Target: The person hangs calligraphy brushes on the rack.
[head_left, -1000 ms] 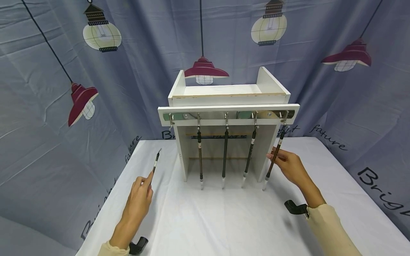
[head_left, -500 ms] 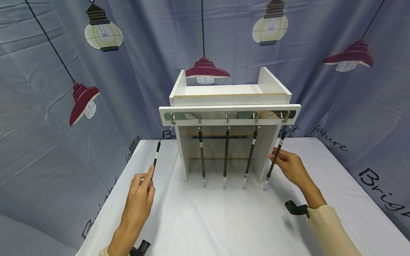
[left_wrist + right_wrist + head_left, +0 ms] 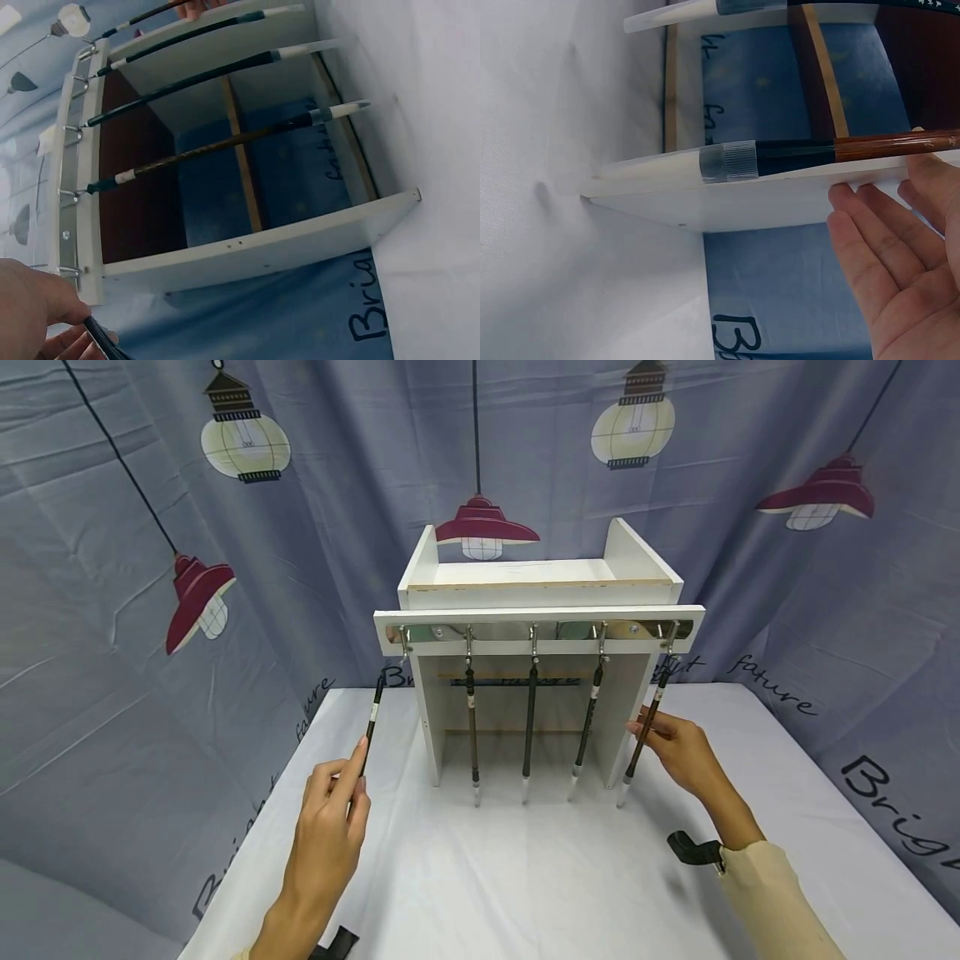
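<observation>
My left hand [image 3: 322, 827] holds a calligraphy brush [image 3: 373, 714] with a black top end, index finger along its shaft. The brush's top is just below the leftmost hook [image 3: 405, 642] of a white wooden rack [image 3: 540, 597]; whether its loop touches that hook is too small to tell. Other calligraphy brushes [image 3: 530, 718] hang from the remaining hooks, white tips down. My right hand [image 3: 907, 277] grips the rack's right side panel [image 3: 780, 199], fingers on its outer face and thumb at its edge. The rightmost brush [image 3: 795, 157] hangs across in front of that thumb.
The rack stands on a table with a white cloth [image 3: 487, 885]. Behind it hangs a blue-grey curtain [image 3: 337, 527] with printed lamps and lettering. A black device [image 3: 693, 847] is strapped at my right wrist. An open tray [image 3: 525, 572] forms the rack's top.
My left hand has lifted its brush up and slightly right, bringing its top end from beside the rack to just under the leftmost hook. The right hand stays on the panel.
</observation>
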`<state>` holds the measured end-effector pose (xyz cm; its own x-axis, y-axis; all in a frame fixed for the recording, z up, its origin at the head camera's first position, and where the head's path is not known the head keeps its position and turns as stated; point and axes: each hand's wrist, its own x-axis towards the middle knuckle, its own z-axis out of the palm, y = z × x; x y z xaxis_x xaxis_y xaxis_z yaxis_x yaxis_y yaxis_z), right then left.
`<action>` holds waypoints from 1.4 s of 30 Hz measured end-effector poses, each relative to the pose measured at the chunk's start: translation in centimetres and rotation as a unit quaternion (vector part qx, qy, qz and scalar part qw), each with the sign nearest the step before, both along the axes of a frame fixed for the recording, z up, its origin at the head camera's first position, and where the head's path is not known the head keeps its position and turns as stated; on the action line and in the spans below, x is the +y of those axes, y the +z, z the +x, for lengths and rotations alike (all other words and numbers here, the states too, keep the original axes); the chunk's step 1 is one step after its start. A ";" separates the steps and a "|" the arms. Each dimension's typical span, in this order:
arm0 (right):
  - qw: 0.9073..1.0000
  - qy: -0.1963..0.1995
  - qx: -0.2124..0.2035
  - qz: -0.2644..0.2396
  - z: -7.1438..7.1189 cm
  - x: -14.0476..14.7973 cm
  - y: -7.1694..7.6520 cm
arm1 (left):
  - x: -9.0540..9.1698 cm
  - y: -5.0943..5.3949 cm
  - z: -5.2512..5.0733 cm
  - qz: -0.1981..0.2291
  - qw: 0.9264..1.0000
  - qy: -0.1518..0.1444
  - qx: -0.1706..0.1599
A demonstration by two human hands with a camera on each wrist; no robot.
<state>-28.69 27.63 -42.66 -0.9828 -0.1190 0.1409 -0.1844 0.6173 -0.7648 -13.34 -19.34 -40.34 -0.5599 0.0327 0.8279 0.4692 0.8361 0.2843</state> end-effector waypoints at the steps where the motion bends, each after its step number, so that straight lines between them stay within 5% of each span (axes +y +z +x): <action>1: 1.000 0.000 -0.001 0.000 0.0 0.0 0.0 | 0.1 0.1 0.0 0.000 1.000 -0.002 0.001; 42: 1.000 -0.003 0.004 0.003 0.0 0.0 0.0 | 1.3 0.7 -0.3 -0.010 1.000 -0.022 -0.003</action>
